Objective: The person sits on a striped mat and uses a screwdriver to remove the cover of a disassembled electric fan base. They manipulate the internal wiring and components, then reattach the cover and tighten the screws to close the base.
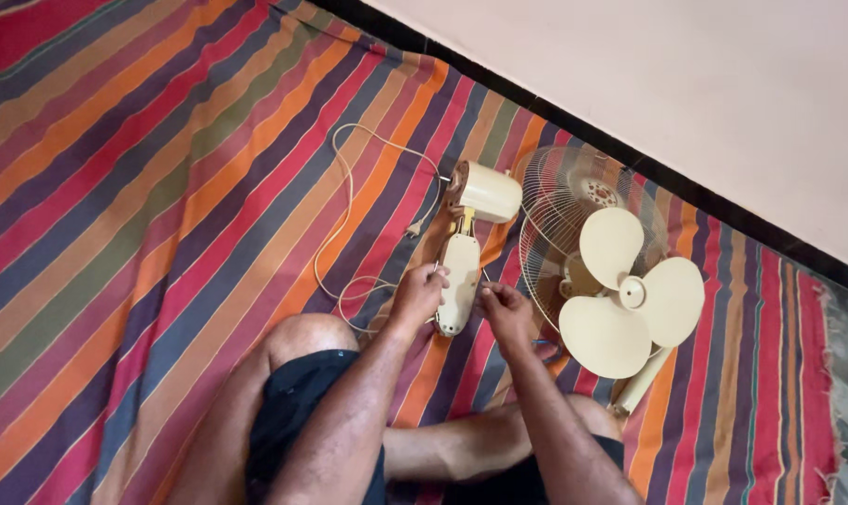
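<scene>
Two hands are seen at the middle of the view, both set close to a cream fan body (461,271) that lies on a striped mat (162,187). The left hand (418,292) is curled against the left side of the body's lower part, with its fingers bent round the edge; something thin appears to be pinched at the fingertips, but what it is cannot be told. The right hand (505,309) is held just to the right of the same part, fingers drawn together as if on a small item or wire, too small to be made out. Whether it touches the body cannot be told.

The body is laid lengthwise, pointing away from the person, with a rounded motor housing (488,192) at its far end. A pale cord (344,215) is looped over the mat to the left of it and is led back toward the left hand.

Just right of the housing, a wire grille (560,210) is laid flat on the mat. A three-bladed cream blade (630,290) is rested partly over the grille, near the right hand. A cream tube (641,382) is seen below the blade, slanting toward the person's right knee.

Bare knees and dark shorts (302,411) are shown at the bottom edge. A pale floor (723,84) is seen beyond the mat's dark border.
</scene>
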